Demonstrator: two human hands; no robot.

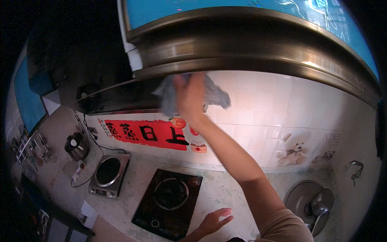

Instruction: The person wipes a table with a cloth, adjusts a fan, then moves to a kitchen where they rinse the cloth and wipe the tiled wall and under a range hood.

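Observation:
My right hand (pixel 193 99) is raised high and grips a grey-blue cloth (pixel 216 93). The cloth lies against the underside of a bronze-coloured metal cabinet trim (pixel 242 39), in front of the end of a dark range hood (pixel 127 96); whether it touches the hood, I cannot tell. Motion blurs both hand and cloth. Low over the pale marbled countertop (pixel 235 199), my left hand (pixel 214 222) holds nothing, its fingers loosely apart. Just left of it is a black induction cooker (pixel 169 202).
A second, silver-edged cooker (pixel 108 175) and a dark pot-like appliance (pixel 77 146) with cords stand leftward. At right, a lidded round pan (pixel 297 199) carries a metal ladle (pixel 323 201), below a wall hook (pixel 355 168). Blue cabinet doors (pixel 211 6) rise above the trim.

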